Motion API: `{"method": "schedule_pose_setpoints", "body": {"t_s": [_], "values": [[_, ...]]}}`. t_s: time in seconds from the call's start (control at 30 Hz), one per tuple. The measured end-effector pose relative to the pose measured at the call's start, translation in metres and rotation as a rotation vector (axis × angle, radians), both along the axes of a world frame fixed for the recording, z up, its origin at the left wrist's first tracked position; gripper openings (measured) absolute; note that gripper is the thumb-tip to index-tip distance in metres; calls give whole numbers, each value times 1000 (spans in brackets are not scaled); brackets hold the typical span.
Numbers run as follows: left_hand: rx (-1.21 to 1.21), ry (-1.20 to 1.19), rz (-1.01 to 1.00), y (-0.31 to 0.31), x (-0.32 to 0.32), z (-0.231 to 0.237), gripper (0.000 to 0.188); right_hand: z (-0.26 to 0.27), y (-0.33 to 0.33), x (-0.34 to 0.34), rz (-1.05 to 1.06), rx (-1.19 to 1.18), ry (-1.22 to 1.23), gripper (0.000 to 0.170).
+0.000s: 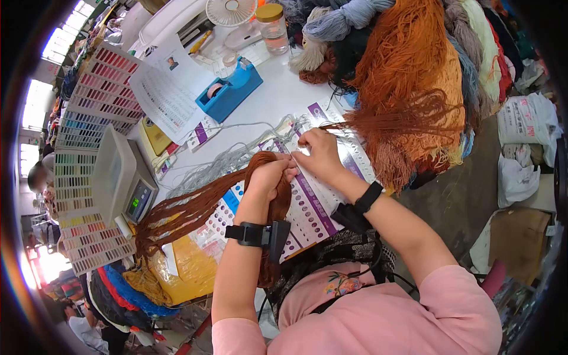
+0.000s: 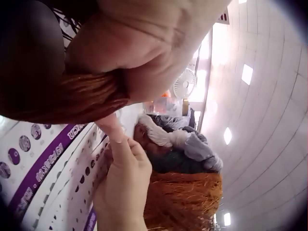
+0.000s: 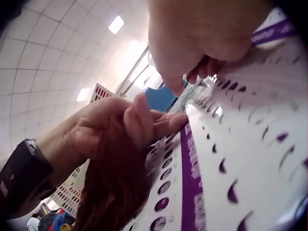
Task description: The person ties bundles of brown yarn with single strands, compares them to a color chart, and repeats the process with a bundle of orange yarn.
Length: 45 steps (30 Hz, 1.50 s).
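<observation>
My left hand (image 1: 269, 177) holds a hank of reddish-brown yarn (image 1: 198, 204), looped over the hand. Its strands trail left across the table, and part hangs down beside the wrist. In the right wrist view the left fingers point toward the right hand over the sample cards. My right hand (image 1: 322, 155) is bent over purple-striped cards with punched holes (image 1: 313, 204), its fingers curled and its fingertips close to the left hand's. I cannot tell whether the right fingers pinch a thread. Loose brown strands (image 1: 408, 118) run from beside the right hand to the yarn pile.
Pale grey threads (image 1: 219, 163) lie behind the hands. A blue tape dispenser (image 1: 229, 89), a digital scale (image 1: 127, 183), a color chart (image 1: 77, 154) and a yellow packet (image 1: 189, 272) stand around the left and back. Orange yarn (image 1: 402, 53) is heaped at the right.
</observation>
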<state>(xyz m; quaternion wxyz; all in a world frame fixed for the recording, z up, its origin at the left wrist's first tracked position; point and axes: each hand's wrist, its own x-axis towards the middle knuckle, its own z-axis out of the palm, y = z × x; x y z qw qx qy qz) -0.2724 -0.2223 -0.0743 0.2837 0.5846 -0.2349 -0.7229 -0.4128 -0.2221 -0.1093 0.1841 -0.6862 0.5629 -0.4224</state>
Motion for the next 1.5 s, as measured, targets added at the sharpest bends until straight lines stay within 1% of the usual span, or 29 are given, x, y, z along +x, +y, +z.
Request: {"method": "schedule_pose_setpoints", "body": {"t_s": [0.03, 0.1, 0.13, 0.23, 0.27, 0.37, 0.4, 0.5, 0.57, 0.6, 0.67, 0.77, 0.83, 0.9, 0.97, 1.0, 1.07, 1.1, 1.13, 1.17, 1.2, 1.23, 1.27, 1.3, 1.37, 1.4, 1.43, 1.47, 1.5], "values": [[-12, -54, -45, -2, -3, 0, 10, 0, 3, 3, -6, -27, 54, 17], [-37, -161, -131, -4, -7, -1, 9, 1, 4, 5, -12, 42, 42, 17], [-53, -131, -99, -3, -7, -4, 11, 2, 4, 5, -8, 47, 35, 16], [-148, -262, -207, 1, -2, 0, 11, 0, -4, -5, -65, 46, 44, 15], [-150, -250, -182, 1, 0, 2, 9, -1, -7, -8, -96, 41, 53, 15], [-148, -206, -122, 3, 7, 3, 7, 1, -2, -3, 163, -51, -73, 19], [-148, -185, -111, 1, 9, -1, 6, 4, 5, -1, 241, -24, 40, 31], [-191, -132, 12, 1, -1, 3, 8, 17, 19, 6, 185, -88, 272, 39], [-199, -104, 78, 0, -2, -8, 7, 9, 16, 3, 214, -78, 186, 40], [-193, -80, 71, -2, -1, -15, 5, 6, 14, 1, 240, -46, 122, 40], [-181, -33, 56, -5, 0, -24, 10, 4, 8, 0, 273, 24, -43, 36], [-253, -253, -40, -1, 1, -19, 14, 5, 11, 3, 190, -16, 33, 36], [-266, -18, 209, 7, 7, -6, 14, 6, 12, 4, 184, -33, 14, 32], [-126, 407, 391, 12, 31, 1, 15, 5, 12, 2, 177, -17, -26, 28], [-20, 855, 369, 16, 46, 11, 21, 2, 12, 3, 196, 34, -91, 24], [-43, 816, 292, 16, 47, 13, 22, -1, 12, 5, 180, 7, -109, 18], [-89, 743, 130, 11, 37, 14, 24, -5, 9, 4, 189, -14, -230, 19], [-118, 607, -29, 6, 29, 10, 28, -7, 8, 1, 190, -25, -286, 19], [-156, 271, -164, 3, 15, 8, 28, -6, 7, 2, 187, -2, -362, 20], [-192, -66, -295, 1, 5, 7, 29, -6, 7, 1, 172, -12, -299, 20], [-212, -194, -351, 1, 1, 8, 27, -6, 7, 2, 155, -19, -237, 20], [-197, -229, -263, 3, 3, 10, 25, -7, 8, 2, 136, -25, -179, 20], [-180, -268, -178, 7, 13, 16, 22, 2, 12, 4, 142, 40, -124, 23], [-165, -309, -92, 11, 27, 24, 21, 5, 15, 6, 140, 102, -28, 30], [-48, -281, 181, 19, 71, 48, 18, 11, 15, 8, 139, 252, -2, 34], [-87, -241, 75, 23, 118, 44, 20, 9, 15, 9, 124, 184, 46, 33], [-50, -171, 190, 29, 156, 51, 20, 5, 14, 9, 112, 114, 94, 33], [-49, -10, 272, 37, 196, 55, 19, 3, 13, 10, 104, 43, 143, 32], [-119, 10, 384, 46, 228, 63, 16, 3, 13, 10, 108, 39, 142, 32]]}}
